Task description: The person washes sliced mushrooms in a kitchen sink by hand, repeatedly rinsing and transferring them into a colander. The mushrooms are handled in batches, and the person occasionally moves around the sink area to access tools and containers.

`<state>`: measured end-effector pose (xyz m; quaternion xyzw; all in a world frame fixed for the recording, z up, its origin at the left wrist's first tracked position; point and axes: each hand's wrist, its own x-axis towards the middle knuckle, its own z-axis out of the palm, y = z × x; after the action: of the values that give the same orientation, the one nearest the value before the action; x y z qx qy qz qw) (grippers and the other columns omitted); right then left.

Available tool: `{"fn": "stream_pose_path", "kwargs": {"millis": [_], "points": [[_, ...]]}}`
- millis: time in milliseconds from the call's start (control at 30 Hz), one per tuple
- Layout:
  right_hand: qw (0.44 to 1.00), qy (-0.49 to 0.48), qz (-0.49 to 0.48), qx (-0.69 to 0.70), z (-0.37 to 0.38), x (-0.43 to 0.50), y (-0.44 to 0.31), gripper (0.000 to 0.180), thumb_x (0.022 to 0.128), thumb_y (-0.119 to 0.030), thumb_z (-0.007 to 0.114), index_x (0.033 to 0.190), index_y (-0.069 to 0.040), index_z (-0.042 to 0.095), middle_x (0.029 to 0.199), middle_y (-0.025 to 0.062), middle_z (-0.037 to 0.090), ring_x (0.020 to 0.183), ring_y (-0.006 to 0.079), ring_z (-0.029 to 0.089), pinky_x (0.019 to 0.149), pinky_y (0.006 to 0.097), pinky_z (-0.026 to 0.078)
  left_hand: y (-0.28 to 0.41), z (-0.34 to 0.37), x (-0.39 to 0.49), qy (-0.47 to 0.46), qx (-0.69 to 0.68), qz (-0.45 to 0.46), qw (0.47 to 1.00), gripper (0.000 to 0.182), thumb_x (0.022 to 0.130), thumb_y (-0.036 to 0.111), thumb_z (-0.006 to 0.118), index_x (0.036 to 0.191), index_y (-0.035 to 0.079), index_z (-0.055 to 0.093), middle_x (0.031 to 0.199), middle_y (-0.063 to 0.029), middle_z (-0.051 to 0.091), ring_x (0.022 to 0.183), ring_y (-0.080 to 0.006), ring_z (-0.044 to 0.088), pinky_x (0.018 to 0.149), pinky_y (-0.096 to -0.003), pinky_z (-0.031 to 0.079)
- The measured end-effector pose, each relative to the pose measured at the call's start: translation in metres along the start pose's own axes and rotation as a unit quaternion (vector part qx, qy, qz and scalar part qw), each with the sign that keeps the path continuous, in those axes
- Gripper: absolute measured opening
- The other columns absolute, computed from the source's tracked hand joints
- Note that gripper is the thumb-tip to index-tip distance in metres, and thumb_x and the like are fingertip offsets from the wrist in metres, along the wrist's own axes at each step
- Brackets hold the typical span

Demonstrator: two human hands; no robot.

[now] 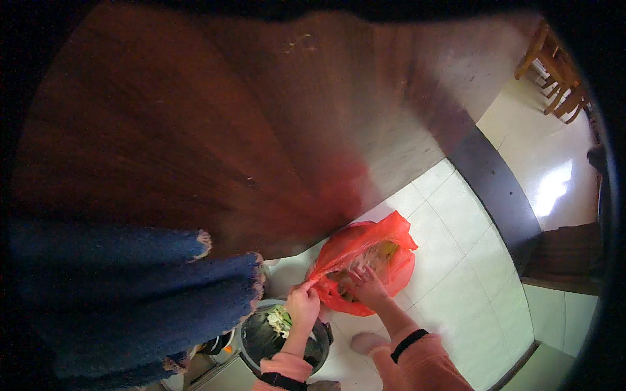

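Note:
A red plastic bag [362, 254] stands on the tiled floor against a dark wood-grain panel, its mouth spread wide. My left hand [302, 305] pinches the bag's near rim, pulling the plastic taut. Inside the mouth, my right hand [368, 288] touches the contents, with some fingers hidden among them. Clear plastic film [374, 256] and something yellow-green show in the bag; what lies deeper cannot be made out. Under my left forearm is a round bin [257, 337] with a black liner, holding pale green vegetable scraps [279, 320].
The dark wood-grain panel [220, 122] fills the upper view. Denim cloth with a frayed hem [137, 293] hangs at left, near the bin. A dark threshold strip [494, 181] crosses the pale floor tiles [440, 234]. Wooden chairs [557, 73] stand beyond it.

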<state>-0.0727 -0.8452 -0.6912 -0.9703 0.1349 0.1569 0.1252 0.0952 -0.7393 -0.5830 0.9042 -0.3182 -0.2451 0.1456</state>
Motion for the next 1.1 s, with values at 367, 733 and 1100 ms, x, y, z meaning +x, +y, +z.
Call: {"fn": "stream_pose_path", "kwargs": {"millis": [367, 733, 1100], "points": [[0.957, -0.136, 0.141, 0.212, -0.098, -0.147, -0.039, 0.044, 0.087, -0.031, 0.052, 0.123, -0.006, 0.050, 0.120, 0.0142, 0.056, 0.111, 0.0281, 0.053, 0.099, 0.0442, 0.034, 0.043, -0.142, -0.249, -0.204, -0.239, -0.123, 0.941, 0.030, 0.089, 0.016, 0.055, 0.118, 0.008, 0.057, 0.095, -0.0108, 0.065, 0.073, -0.0117, 0.059, 0.066, -0.0266, 0.048], [0.865, -0.323, -0.182, 0.337, -0.397, -0.206, -0.270, 0.073, 0.087, -0.051, 0.051, 0.143, -0.013, 0.023, 0.146, 0.0141, 0.026, 0.132, 0.0378, 0.027, 0.110, 0.0384, 0.020, 0.021, -0.417, -0.471, -0.016, -0.137, -0.086, 0.987, 0.035, 0.090, 0.018, 0.050, 0.124, 0.011, 0.051, 0.102, -0.0116, 0.063, 0.085, -0.0285, 0.061, 0.069, -0.0379, 0.049], [0.864, -0.130, -0.420, 0.247, -0.542, -0.175, -0.571, 0.033, 0.083, -0.021, 0.062, 0.111, -0.004, 0.058, 0.108, 0.0167, 0.060, 0.096, 0.0345, 0.058, 0.080, 0.0397, 0.047, -0.104, -0.524, -0.757, 0.372, -0.144, -0.310, 0.863, 0.032, 0.081, 0.013, 0.062, 0.113, 0.010, 0.058, 0.087, -0.0092, 0.056, 0.075, -0.0290, 0.059, 0.064, -0.0362, 0.048]]}}
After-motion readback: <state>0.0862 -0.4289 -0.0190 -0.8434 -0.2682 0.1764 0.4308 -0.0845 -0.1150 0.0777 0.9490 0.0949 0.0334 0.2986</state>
